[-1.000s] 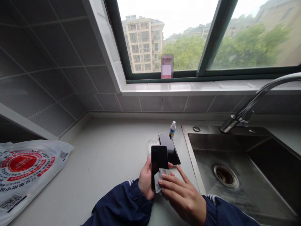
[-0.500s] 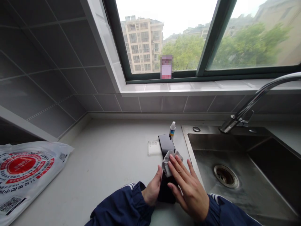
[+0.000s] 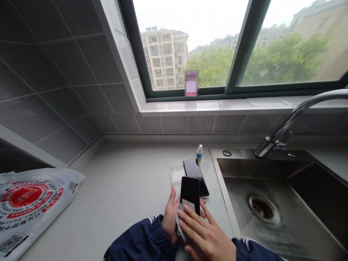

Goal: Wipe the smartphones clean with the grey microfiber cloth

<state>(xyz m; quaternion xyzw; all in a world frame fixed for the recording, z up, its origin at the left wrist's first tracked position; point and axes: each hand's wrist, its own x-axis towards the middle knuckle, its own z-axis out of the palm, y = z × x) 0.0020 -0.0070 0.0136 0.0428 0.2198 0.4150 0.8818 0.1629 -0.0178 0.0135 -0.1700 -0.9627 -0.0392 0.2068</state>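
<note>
A black smartphone [image 3: 190, 189] rests in my left hand [image 3: 170, 217], whose fingers come round behind it and show at its right edge. My right hand [image 3: 205, 233] presses a crumpled light-grey cloth [image 3: 187, 206] against the lower part of the screen, its fingers lying along the cloth. Just beyond, a larger dark, glossy flat device [image 3: 196, 173] lies on the counter. A clear phone case [image 3: 176, 174] is to its left. A small white spray bottle [image 3: 199, 153] with a blue and yellow label stands upright behind the device.
To the right is a steel sink [image 3: 214, 163] with a chrome faucet [image 3: 282, 125]. A white plastic bag [image 3: 65, 183] with red print covers part of the counter [image 3: 108, 195] at left. A tiled wall and a window [image 3: 190, 98] rise behind.
My right hand and the cloth have moved down the phone towards me, uncovering the upper screen. The phone is tilted more upright, and the larger device behind shows more fully.
</note>
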